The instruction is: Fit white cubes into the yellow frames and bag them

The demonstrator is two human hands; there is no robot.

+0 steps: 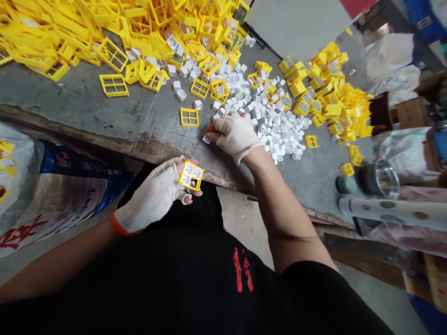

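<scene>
My left hand (153, 195), in a white fingertip-less glove, holds a small yellow window frame (191, 176) in front of my body. White pieces fill three of the frame's openings; the lower right one is open. My right hand (234, 134), gloved the same way, is over the table at the near edge of a pile of small white plastic pieces (275, 125). Its thumb and fingers close around a white piece (206, 139), partly hidden by the fingertips. Between the hands and the far pile lies a loose yellow four-pane frame (189, 117).
A big heap of yellow frames (70, 32) covers the table's far left. More yellow pieces (335, 102) are piled at the right, near a clear jar (387, 179). Printed sacks (70, 186) stand by the table's worn front edge (104, 139).
</scene>
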